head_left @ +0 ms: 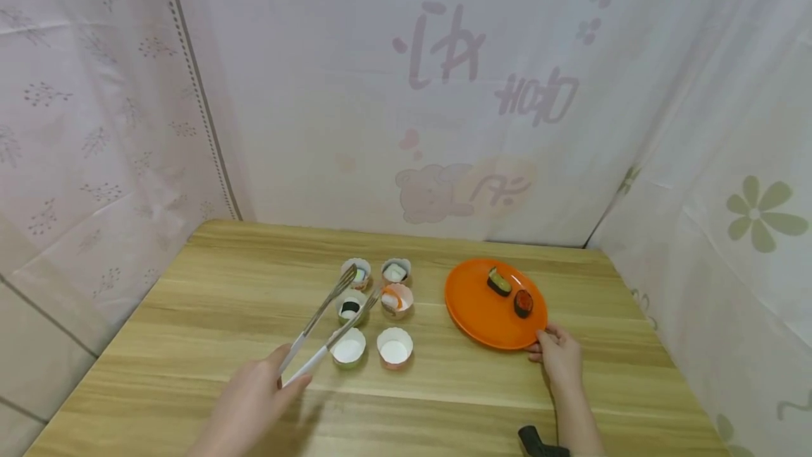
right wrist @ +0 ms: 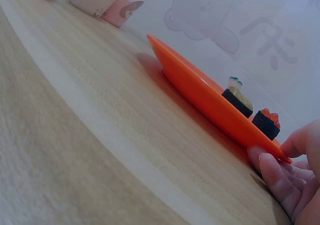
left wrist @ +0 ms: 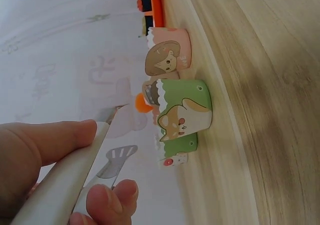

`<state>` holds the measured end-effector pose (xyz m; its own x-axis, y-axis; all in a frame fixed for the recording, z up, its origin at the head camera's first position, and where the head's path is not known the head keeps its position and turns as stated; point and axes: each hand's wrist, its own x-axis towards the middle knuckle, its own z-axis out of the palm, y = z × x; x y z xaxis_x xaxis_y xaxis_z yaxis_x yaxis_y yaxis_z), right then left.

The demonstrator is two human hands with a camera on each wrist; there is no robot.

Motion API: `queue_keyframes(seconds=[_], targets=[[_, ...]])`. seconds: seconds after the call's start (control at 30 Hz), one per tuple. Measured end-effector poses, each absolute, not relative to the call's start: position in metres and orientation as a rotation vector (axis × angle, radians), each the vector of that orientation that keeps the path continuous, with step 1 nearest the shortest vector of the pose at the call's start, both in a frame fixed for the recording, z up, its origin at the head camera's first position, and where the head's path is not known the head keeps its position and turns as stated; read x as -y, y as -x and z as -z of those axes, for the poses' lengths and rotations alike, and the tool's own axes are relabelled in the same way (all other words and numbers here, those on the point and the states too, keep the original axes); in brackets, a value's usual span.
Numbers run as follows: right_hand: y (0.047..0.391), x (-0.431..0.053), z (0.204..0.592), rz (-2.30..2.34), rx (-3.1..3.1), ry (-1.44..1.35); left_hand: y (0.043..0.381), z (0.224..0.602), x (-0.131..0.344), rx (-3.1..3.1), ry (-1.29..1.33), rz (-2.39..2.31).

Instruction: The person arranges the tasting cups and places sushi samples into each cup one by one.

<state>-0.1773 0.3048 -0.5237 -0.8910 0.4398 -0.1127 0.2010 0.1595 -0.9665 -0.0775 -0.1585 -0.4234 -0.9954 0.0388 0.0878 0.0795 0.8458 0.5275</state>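
Note:
In my left hand I grip white-handled metal tongs, their two arms spread with nothing between the tips. The tips hover over several scallop-edged paper cups. A back-left cup and a back-right cup hold pale sushi pieces. One middle cup has a black-banded piece, the other an orange-and-white piece. Both front cups, left and right, show bare insides. My right hand pinches the rim of an orange plate, which bears a green-topped sushi and a red-topped sushi.
The wooden table ends at a printed curtain behind, with more curtain on both sides. A black strap-like object is by the right forearm at the lower edge. Table surface separates the cups from the plate.

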Motion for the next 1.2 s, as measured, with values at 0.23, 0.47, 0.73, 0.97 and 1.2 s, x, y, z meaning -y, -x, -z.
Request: queue_keyframes(seconds=[0.23,0.47,0.73,0.97,1.2], targets=[[0.177,-0.304,0.524,-1.823,2.226,0.631,0.082,0.424,0.155,2.932,0.121,0.857],[0.176,-0.304,0.523,-1.822,2.230,0.608,0.089,0.421,0.146,2.919,0.117,0.875],[0.176,-0.303,0.523,-1.816,2.228,0.626,0.096,0.415,0.132,2.902,0.142,0.929],[0.176,-0.304,0.524,-1.828,2.222,0.624,0.102,0.414,0.122,2.874,0.189,0.965],[0.177,-0.305,0.524,-1.825,2.226,0.629,0.108,0.415,0.113,2.851,0.250,0.975]])
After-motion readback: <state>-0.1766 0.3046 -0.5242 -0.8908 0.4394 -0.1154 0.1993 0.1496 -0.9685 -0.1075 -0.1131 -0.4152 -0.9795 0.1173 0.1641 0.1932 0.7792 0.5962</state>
